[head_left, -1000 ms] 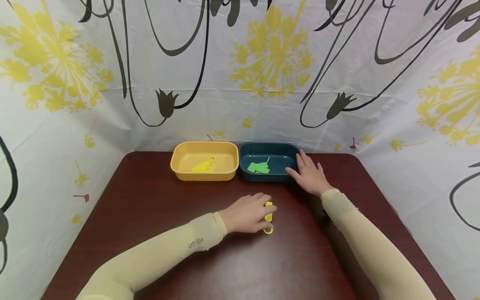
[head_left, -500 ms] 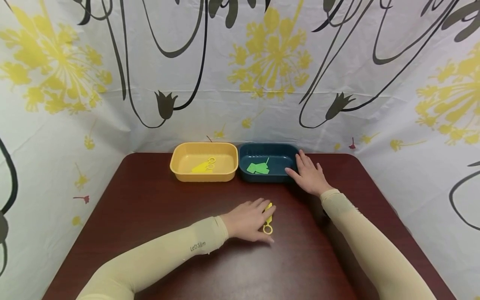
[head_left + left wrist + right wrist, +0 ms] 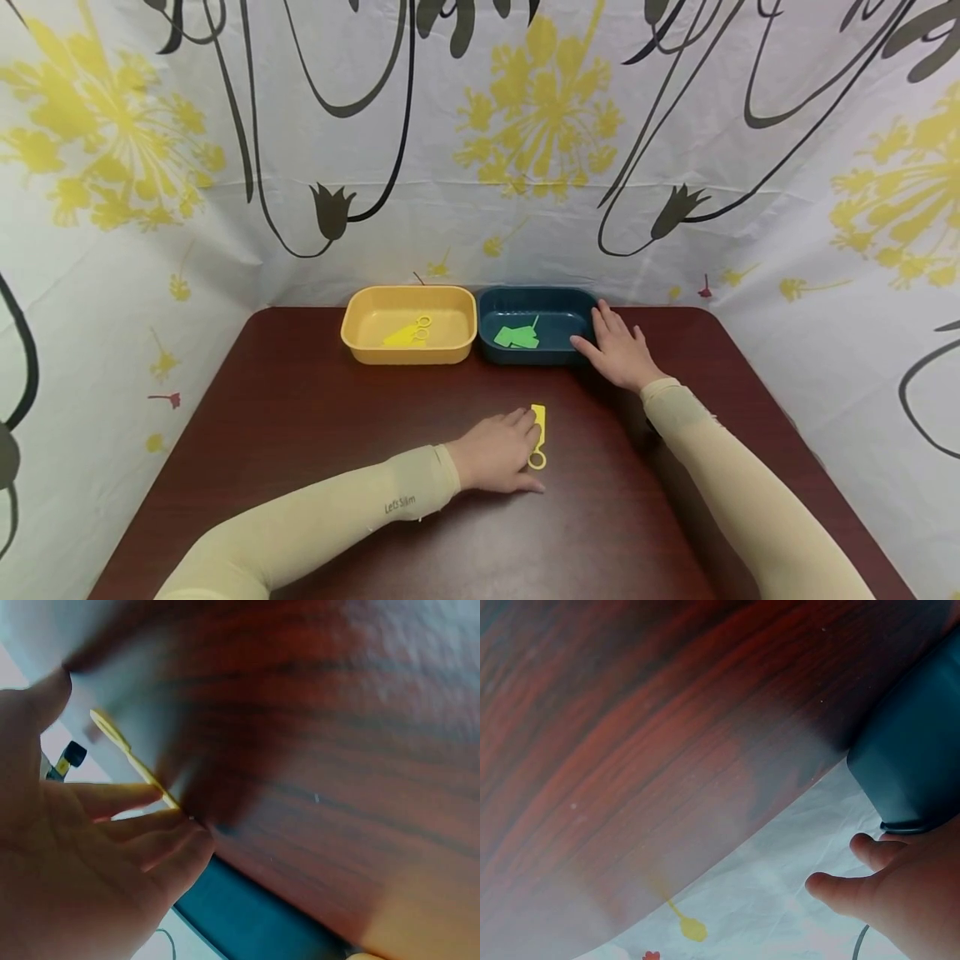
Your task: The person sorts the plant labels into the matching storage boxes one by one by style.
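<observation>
A flat yellow tag with a ring at one end (image 3: 541, 423) lies on the dark red-brown table, its ring toward the near side. My left hand (image 3: 495, 454) touches the tag's left side with its fingertips, the thumb spread away from it. In the left wrist view, the fingers of my left hand (image 3: 112, 840) reach straight to the thin edge of the yellow tag (image 3: 133, 759). My right hand (image 3: 624, 354) rests against the right end of a dark teal bin (image 3: 536, 357), fingers extended. Part of that hand (image 3: 907, 892) shows beside the bin wall (image 3: 915, 742) in the right wrist view.
Left of the teal bin stands a yellow bin (image 3: 408, 357), with yellow ringed tags (image 3: 405, 335) inside. Several flat green pieces (image 3: 517, 336) lie in the teal bin. A patterned white cloth (image 3: 435, 150) hangs behind the table.
My left thumb has moved off the ring and spread nearer. The left hand has drawn slightly back and left, uncovering more of the tag. My right hand has stayed put.
</observation>
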### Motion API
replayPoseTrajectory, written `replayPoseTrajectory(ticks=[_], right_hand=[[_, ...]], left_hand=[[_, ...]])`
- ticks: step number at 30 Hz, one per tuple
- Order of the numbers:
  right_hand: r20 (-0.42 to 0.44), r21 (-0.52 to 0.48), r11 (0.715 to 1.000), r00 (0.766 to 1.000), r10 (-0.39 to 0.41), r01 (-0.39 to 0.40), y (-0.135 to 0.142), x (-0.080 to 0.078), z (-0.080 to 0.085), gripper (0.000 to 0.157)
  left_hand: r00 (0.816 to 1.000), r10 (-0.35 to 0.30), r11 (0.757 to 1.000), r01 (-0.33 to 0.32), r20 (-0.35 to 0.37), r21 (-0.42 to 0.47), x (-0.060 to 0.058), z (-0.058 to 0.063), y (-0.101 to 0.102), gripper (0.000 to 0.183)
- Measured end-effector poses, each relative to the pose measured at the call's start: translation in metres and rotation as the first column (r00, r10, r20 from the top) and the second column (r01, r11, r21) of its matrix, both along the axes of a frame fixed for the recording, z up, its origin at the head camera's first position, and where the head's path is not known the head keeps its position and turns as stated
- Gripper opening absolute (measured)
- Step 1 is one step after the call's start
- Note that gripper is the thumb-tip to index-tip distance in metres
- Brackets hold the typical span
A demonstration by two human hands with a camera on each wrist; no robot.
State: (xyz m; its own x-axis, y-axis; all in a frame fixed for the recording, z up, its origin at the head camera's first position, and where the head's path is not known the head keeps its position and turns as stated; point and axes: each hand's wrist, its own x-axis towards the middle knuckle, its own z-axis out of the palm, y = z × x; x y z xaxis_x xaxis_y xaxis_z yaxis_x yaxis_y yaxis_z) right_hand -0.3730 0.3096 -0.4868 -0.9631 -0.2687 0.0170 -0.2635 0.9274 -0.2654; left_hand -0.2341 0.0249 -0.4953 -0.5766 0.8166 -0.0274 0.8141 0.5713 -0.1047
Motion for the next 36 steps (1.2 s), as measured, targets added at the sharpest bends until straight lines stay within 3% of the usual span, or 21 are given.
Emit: replayPoseTrajectory(ticks=[4, 10, 13, 17, 20, 26, 30, 36], right_hand=[[-0.004, 0.003, 1.0, 1.0, -0.001, 0.001, 0.0, 0.001, 0.0, 0.098], [-0.004, 0.002, 1.0, 1.0, -0.004, 0.004, -0.001, 0.001, 0.0, 0.098], [-0.003, 0.001, 1.0, 1.0, -0.004, 0.004, -0.001, 0.002, 0.0, 0.098], [-0.004, 0.0, 1.0, 1.0, -0.004, 0.004, 0.0, 0.001, -0.001, 0.098], [-0.006, -0.003, 1.0, 1.0, -0.004, 0.004, 0.0, 0.001, -0.002, 0.097], [-0.014, -0.005, 1.0, 1.0, -0.002, 0.002, 0.0, 0.001, -0.002, 0.097], [-0.017, -0.01, 1.0, 1.0, 0.0, 0.0, 0.0, 0.002, -0.002, 0.097], [-0.017, -0.014, 1.0, 1.0, 0.002, -0.003, 0.001, 0.001, -0.003, 0.097]], left_hand=[[0.993, -0.037, 0.997, 0.044, -0.116, 0.058, 0.003, -0.003, 0.003, 0.062], [0.981, -0.06, 0.995, 0.074, -0.187, 0.071, 0.003, -0.004, 0.006, 0.049], [0.965, -0.089, 0.995, 0.099, -0.246, 0.028, 0.003, -0.006, 0.007, 0.051], [0.926, -0.146, 0.989, 0.124, -0.349, -0.085, 0.004, -0.01, 0.01, 0.056], [0.907, -0.168, 0.981, 0.117, -0.386, -0.152, 0.007, -0.01, 0.013, 0.058], [0.909, -0.172, 0.967, 0.081, -0.38, -0.243, 0.013, -0.006, 0.02, 0.051], [0.922, -0.166, 0.95, 0.054, -0.35, -0.308, 0.016, -0.003, 0.025, 0.047], [0.954, -0.132, 0.936, 0.03, -0.271, -0.35, 0.018, 0.012, 0.029, 0.043]])
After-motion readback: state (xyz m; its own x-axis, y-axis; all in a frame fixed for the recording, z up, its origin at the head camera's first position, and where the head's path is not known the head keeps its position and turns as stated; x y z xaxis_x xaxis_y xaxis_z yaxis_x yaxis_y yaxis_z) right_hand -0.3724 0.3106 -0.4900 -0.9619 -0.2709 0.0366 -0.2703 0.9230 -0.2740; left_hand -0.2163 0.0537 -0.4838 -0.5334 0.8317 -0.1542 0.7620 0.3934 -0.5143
